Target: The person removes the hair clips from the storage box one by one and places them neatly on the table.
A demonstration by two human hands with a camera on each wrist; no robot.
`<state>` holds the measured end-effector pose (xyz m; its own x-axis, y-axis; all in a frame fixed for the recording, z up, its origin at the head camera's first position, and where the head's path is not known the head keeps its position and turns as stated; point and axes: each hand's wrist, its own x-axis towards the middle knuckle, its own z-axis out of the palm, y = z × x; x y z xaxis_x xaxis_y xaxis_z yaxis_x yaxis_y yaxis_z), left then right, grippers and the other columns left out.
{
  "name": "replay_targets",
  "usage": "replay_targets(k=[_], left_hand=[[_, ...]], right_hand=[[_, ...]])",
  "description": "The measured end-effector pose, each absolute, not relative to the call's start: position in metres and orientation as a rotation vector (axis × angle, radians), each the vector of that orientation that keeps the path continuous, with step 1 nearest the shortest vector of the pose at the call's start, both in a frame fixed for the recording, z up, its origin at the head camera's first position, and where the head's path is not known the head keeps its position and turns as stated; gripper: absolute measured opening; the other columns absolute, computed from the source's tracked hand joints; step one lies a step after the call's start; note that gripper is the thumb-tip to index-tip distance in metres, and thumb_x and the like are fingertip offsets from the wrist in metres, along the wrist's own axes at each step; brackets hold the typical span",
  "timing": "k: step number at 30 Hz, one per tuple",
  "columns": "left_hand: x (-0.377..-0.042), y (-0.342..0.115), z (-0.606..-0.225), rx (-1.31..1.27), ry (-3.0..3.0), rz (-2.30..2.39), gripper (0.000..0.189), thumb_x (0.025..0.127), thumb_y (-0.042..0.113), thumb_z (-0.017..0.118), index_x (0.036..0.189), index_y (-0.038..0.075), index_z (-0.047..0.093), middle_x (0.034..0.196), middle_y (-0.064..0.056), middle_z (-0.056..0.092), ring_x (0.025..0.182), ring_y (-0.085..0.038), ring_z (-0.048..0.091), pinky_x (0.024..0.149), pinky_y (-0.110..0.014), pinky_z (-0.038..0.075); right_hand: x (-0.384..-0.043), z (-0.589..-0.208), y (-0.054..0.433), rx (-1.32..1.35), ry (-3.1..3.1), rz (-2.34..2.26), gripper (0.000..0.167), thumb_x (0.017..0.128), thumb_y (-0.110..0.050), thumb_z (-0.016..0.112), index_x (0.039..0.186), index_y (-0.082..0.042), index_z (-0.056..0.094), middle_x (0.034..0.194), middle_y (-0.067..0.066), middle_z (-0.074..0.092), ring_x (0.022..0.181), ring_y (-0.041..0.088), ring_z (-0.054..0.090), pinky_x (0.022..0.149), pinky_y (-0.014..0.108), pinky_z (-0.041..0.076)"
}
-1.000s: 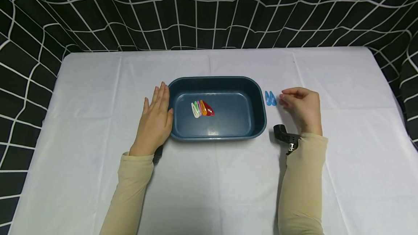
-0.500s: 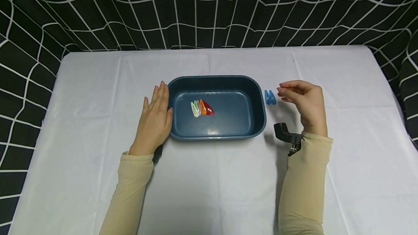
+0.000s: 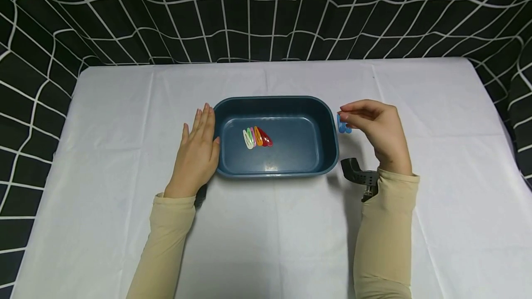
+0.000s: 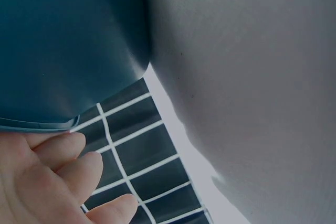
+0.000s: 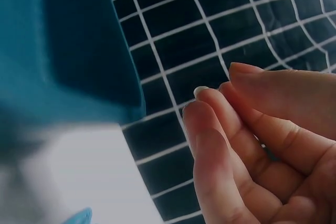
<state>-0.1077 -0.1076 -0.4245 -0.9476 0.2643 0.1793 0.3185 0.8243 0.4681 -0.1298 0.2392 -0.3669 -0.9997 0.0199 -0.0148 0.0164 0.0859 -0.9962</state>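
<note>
Shifted leftward since the earlier frame, the right hand (image 3: 376, 128) holds its loosely bent fingers parted from the thumb over two blue snap hair clips (image 3: 341, 128), while the left hand (image 3: 197, 156), fingers outstretched, touches the dark-blue basin (image 3: 295, 149) whose multicoloured snap hair clips (image 3: 259, 140) lie between both hands' fingers.

You can swing your right hand (image 3: 376, 130) freely toward the right edge of the table (image 3: 457, 160); leftward, blue clips (image 3: 342, 129) and the raised wall of the tray (image 3: 295, 151) obstruct a low pass. Your left hand (image 3: 194, 158), against that tray, has room toward the left edge. Gridded cloth (image 3: 234, 20) rises beyond the far edge.
</note>
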Motion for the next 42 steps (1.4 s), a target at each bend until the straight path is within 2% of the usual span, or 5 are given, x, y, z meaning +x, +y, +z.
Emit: replay_targets(k=[14,35,42], left_hand=[[-0.108,-0.108,-0.426,-0.466,-2.884,-0.771,0.056,0.097,0.014,0.044,0.146,-0.006,0.025,0.154,-0.015,0.018,0.142,-0.03,0.015,0.109,-0.058,0.012],[-0.111,-0.11,-0.421,-0.456,-2.888,-0.77,0.057,0.097,0.014,0.044,0.147,-0.005,0.023,0.154,-0.015,0.017,0.142,-0.029,0.015,0.11,-0.056,0.011],[-0.109,-0.107,-0.426,-0.453,-2.9,-0.77,0.058,0.097,0.013,0.046,0.146,-0.005,0.024,0.154,-0.015,0.017,0.142,-0.031,0.016,0.109,-0.057,0.012]], right_hand=[[-0.131,-0.363,0.22,-0.021,-2.342,2.074,0.008,0.081,0.005,0.068,0.089,0.005,0.07,0.078,0.001,0.07,0.068,0.013,0.065,0.059,0.019,0.05],[-0.132,-0.362,0.212,0.06,-2.481,1.96,0.01,0.085,0.0,0.067,0.093,0.005,0.068,0.081,-0.001,0.07,0.072,0.015,0.065,0.065,0.022,0.051],[-0.135,-0.366,0.202,0.147,-2.564,1.883,0.019,0.085,-0.002,0.066,0.097,0.013,0.065,0.083,-0.005,0.069,0.075,0.011,0.064,0.07,0.022,0.051]])
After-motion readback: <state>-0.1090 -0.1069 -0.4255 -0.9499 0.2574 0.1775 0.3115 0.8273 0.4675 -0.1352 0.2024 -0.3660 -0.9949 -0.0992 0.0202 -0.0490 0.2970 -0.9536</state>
